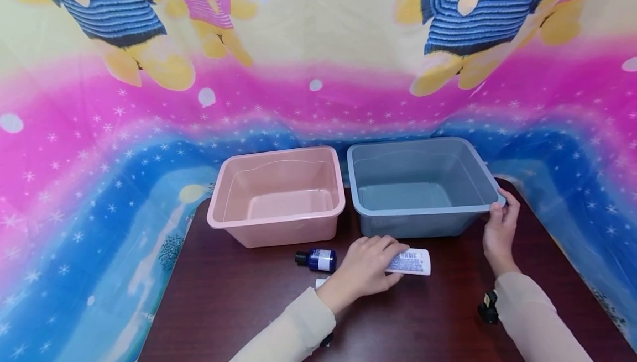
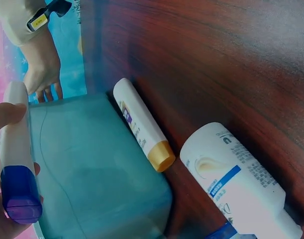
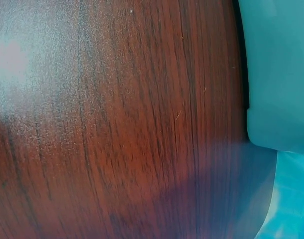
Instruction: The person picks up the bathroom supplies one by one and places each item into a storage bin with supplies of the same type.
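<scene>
My left hand (image 1: 365,268) holds a white bottle (image 1: 411,261), whose blue cap (image 2: 21,191) shows in the left wrist view. It is over the table, in front of the blue-grey basin (image 1: 417,224). My right hand (image 1: 500,235) grips that basin's rim at its front right corner. Near the left hand lies a small dark-blue bottle (image 1: 322,260) with a black cap. A white tube with a gold cap (image 2: 143,124) lies by the basin in the left wrist view, beside a larger white bottle (image 2: 231,174). The head view shows only a white bit under the left wrist.
A pink basin (image 1: 283,229) stands left of the blue-grey one, and I see nothing inside either. Both rest on a dark wood table (image 1: 239,301). Behind the table hangs a colourful printed cloth (image 1: 308,102), which also runs along both sides.
</scene>
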